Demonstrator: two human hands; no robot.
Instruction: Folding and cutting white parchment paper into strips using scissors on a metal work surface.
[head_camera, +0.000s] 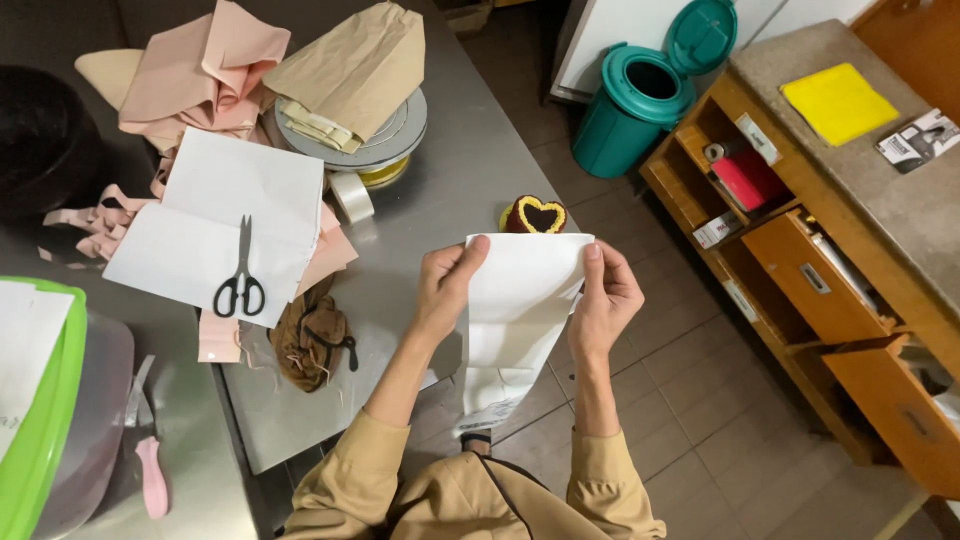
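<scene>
Observation, head view: the person wears a tan, khaki-toned garment with long sleeves. Left sleeve (345, 470) and right sleeve (605, 480) are both pushed or rolled up, ending in loose bunched cuffs partway along the forearms; forearms bare below that. Fabric looks like soft woven cloth, creased and folded at the cuffs. A dark seam or edge line curves across the chest area (500, 490) of the garment, near the lower frame edge. Left hand (445, 285) and right hand (603, 300) are bare: no gloves, no rings, no watch or bracelet visible on either wrist. Fingernails short and unpainted, as far as can be told.
</scene>
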